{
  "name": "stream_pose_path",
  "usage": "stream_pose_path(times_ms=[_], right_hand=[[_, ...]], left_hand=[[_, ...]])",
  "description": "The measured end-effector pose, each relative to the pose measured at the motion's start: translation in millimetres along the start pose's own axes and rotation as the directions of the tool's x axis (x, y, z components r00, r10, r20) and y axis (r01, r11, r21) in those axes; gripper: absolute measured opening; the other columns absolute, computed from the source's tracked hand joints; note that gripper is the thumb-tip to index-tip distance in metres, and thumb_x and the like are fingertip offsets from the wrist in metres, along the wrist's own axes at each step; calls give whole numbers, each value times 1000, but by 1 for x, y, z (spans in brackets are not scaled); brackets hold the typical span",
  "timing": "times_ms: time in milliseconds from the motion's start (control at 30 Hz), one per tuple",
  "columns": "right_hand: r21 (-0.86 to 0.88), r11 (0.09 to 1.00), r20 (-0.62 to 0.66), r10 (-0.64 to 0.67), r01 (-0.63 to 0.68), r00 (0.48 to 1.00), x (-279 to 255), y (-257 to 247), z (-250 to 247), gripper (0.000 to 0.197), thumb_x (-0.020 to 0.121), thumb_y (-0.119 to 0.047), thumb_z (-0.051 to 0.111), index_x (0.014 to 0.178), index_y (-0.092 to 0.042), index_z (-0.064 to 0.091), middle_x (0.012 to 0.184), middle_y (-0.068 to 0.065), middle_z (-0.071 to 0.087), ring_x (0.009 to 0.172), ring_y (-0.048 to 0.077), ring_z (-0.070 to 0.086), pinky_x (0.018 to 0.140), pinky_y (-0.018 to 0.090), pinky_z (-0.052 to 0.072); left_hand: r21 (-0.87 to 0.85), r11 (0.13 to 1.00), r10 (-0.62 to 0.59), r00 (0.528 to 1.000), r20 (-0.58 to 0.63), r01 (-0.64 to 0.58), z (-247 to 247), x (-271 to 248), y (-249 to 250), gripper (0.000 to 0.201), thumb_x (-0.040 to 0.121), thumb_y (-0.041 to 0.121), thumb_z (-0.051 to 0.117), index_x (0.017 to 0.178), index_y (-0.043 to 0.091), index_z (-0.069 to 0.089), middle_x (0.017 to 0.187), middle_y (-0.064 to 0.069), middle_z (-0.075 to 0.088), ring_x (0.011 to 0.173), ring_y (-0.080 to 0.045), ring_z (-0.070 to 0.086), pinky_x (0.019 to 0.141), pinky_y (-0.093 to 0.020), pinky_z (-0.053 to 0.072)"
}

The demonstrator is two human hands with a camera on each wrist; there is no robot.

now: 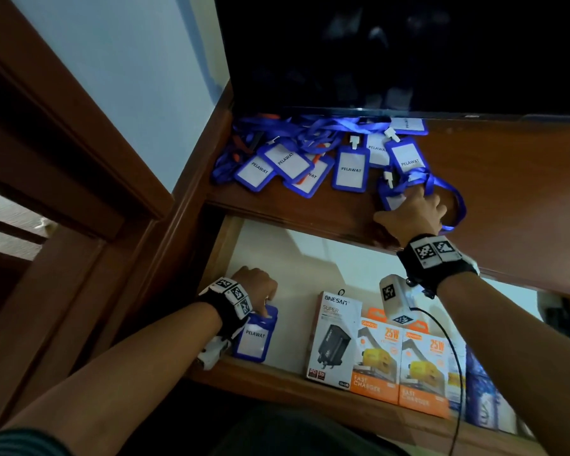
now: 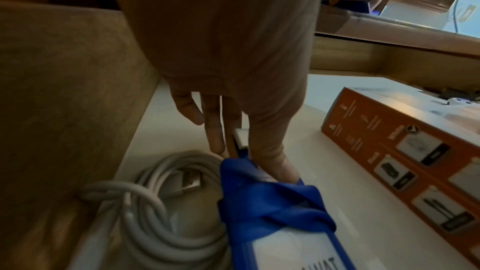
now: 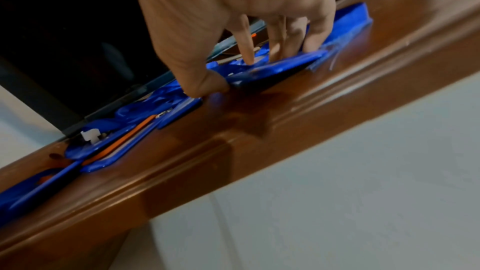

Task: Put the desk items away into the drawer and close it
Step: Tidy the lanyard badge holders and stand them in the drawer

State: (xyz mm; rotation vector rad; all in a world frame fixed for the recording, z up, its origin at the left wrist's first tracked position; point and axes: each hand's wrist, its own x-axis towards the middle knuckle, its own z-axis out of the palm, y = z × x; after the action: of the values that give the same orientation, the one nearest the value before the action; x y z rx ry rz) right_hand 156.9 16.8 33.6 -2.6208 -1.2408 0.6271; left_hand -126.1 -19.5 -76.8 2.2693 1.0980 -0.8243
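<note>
One badge is in the drawer's left corner, pinched by the left hand. The right hand grabs another badge at the bench's front edge. Many badges remain; drawer open.

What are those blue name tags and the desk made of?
The badge holders look like glossy blue plastic with white paper cards inside, since their rims shine. Their straps seem woven fabric ribbon. The desk looks like varnished reddish-brown wood or veneer, given its glossy reflections.
</note>
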Motion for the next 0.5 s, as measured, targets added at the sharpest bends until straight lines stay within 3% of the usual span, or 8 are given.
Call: stream_pose_path(times_ms=[200, 267, 333, 400, 500], right_hand=[[121, 990, -9, -77, 77, 997, -3, 7, -11, 66, 58, -25, 45, 123, -10, 49, 118, 27, 54, 114, 45, 46, 92, 44, 43], [115, 988, -2, -107, 107, 994, -2, 16, -13, 58, 66, -16, 44, 124, -10, 50, 113, 30, 56, 108, 47, 50, 89, 44, 44], [150, 983, -8, -102, 102, 995, -6, 23, -21, 44, 77, -5, 45, 120, -2, 54, 111, 32, 58, 104, 46, 54, 85, 41, 44], [223, 970, 0, -95, 93, 995, -12, 30, -32, 31, 83, 1, 45, 111, 4, 58, 110, 31, 60, 103, 44, 56, 83, 37, 42], [308, 947, 23, -106, 93, 994, -23, 42, -47, 23, 87, -2, 45, 103, 3, 61, 106, 29, 62, 97, 40, 58, 79, 38, 43]], left_hand=[[38, 999, -20, 999, -32, 22, -2, -5, 7, 41, 77, 25, 73, 114, 21, 55, 119, -4, 55, 111, -24, 50, 94, -38, 36], [16, 1000, -16, 994, -104, 18, -3, -5, 11, 41, 78, 24, 69, 116, 21, 54, 121, -3, 52, 113, -24, 46, 92, -37, 36], [-78, 997, -17, 978, -207, 0, -10, -6, 18, 36, 81, 25, 65, 116, 22, 55, 120, -1, 52, 115, -21, 44, 92, -34, 38], [-192, 980, -9, 941, -339, -60, -23, -9, 28, 30, 86, 27, 62, 114, 21, 58, 118, 0, 54, 115, -20, 44, 94, -33, 39], [-286, 940, 2, 839, -545, -188, -52, -17, 47, 22, 87, 23, 62, 108, 19, 61, 113, 2, 58, 113, -17, 48, 94, -28, 39]])
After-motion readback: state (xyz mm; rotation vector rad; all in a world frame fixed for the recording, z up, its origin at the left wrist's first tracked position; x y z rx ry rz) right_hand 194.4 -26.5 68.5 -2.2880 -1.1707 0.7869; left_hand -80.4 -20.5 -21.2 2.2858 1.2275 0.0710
